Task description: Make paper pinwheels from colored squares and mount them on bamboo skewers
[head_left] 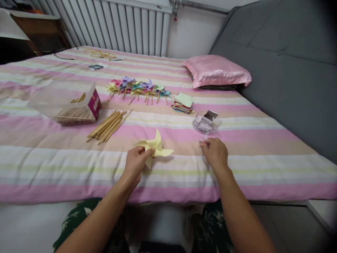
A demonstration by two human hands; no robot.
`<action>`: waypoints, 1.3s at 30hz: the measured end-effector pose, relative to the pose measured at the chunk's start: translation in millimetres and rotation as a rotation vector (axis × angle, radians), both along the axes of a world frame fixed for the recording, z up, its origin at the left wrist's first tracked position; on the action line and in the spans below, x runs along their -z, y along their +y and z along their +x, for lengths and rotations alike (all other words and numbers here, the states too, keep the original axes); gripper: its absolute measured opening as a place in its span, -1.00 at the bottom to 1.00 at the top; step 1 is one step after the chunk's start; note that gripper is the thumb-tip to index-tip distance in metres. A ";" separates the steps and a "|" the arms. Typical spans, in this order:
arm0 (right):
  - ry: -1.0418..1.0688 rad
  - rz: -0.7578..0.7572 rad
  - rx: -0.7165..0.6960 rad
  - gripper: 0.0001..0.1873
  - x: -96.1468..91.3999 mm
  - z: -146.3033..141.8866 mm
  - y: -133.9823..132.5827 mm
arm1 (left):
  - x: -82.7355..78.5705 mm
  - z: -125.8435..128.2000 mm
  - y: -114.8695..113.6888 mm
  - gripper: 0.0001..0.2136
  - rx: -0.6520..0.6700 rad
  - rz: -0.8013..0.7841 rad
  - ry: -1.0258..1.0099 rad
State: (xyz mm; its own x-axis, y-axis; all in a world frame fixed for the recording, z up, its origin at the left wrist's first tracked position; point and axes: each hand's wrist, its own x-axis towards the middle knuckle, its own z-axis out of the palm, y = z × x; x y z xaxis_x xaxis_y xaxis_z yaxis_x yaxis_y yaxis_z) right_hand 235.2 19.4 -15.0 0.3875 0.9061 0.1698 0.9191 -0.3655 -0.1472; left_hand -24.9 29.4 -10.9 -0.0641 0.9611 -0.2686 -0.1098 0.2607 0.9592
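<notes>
My left hand (137, 162) is closed on a pale yellow paper pinwheel (155, 147), held just above the striped bedspread (184, 175). My right hand (215, 153) rests on the bed to the right, fingers pinched together at the near edge of a small clear plastic bag (205, 123) of small pieces; what the fingers hold is too small to make out. A bundle of wooden sticks (109, 125) lies to the left of the pinwheel.
A row of finished coloured pinwheels (138, 88) lies further back, with a stack of coloured paper squares (183, 103) beside it. A clear plastic box (65, 102) with sticks sits at left. A pink pillow (216, 71) and grey headboard (289, 70) are at right; a radiator (118, 24) behind.
</notes>
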 end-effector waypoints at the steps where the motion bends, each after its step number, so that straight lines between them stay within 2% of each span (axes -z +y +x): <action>1: -0.001 -0.002 0.006 -0.82 -0.5 -0.6 -0.2 | -0.2 0.1 0.0 -0.82 0.003 0.003 -0.001; 12: -0.010 -0.136 -0.017 -0.80 2.1 -0.1 1.5 | -0.5 0.0 -0.1 -0.82 0.007 0.011 -0.011; 24: 0.008 0.029 -0.019 -0.93 2.9 0.9 0.3 | -2.9 0.9 -0.8 -0.82 0.006 0.003 -0.017; 32: 0.085 0.068 0.038 -0.83 -0.9 -0.9 -1.0 | -1.6 1.1 -0.1 -0.81 0.006 0.017 -0.038; 39: 0.035 0.084 0.007 -0.84 -3.8 -3.2 -1.8 | -0.2 -0.4 -0.1 -0.82 0.010 0.026 -0.034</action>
State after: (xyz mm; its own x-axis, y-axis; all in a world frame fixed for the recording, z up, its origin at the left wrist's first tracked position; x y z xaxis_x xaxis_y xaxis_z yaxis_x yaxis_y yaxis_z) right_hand 231.9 17.6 -11.1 0.4007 0.8865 0.2314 0.9103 -0.3567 -0.2099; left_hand -25.3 29.2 -10.6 -0.0453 0.9684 -0.2454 -0.1397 0.2371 0.9614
